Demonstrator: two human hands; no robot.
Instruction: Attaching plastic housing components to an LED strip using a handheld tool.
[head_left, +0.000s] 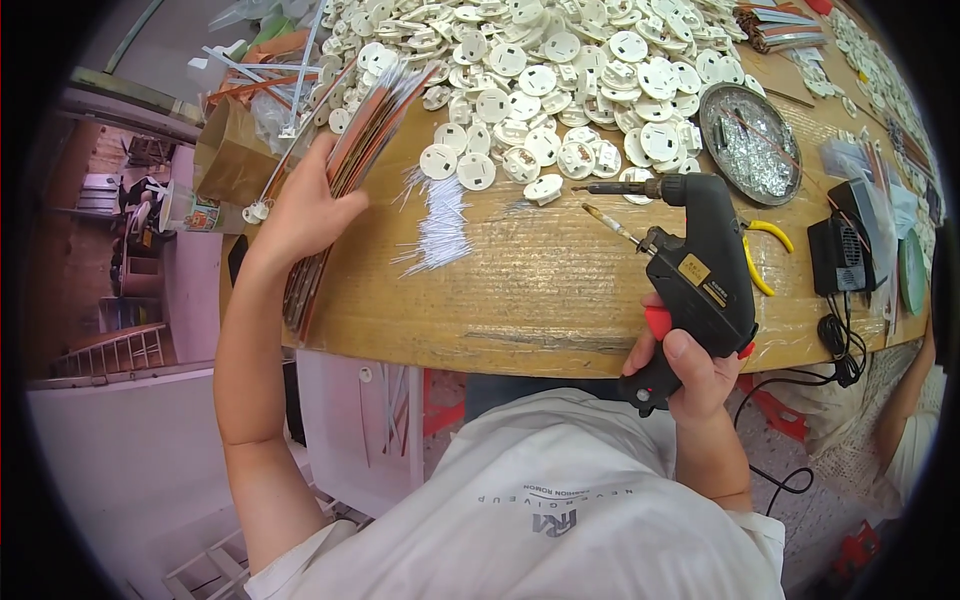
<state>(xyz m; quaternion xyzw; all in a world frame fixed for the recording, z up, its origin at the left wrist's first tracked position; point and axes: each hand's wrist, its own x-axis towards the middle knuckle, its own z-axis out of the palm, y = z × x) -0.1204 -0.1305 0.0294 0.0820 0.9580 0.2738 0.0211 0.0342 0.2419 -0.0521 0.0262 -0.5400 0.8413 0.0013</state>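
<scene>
My left hand [312, 205] is closed about a bundle of long thin strips [378, 125], coloured brown, orange and whitish, at the table's left side. Its thumb lies across the strips; the other fingertips are partly hidden. My right hand [690, 370] grips a black soldering gun [700, 265] by its handle, fingers at the red trigger. The gun's tip points left, above the table, near loose round white plastic parts [543, 188]. Between my hands lies a pile of short thin white wires [440, 235].
A large heap of round white parts [535, 80] covers the far table. To the right are a round metal dish [712, 100], yellow-handled pliers [768, 232], a black box [838, 260] and a coiled cable [843, 345]. Another person's arm [905, 400] is at far right; a brown paper bag [232, 150] stands left.
</scene>
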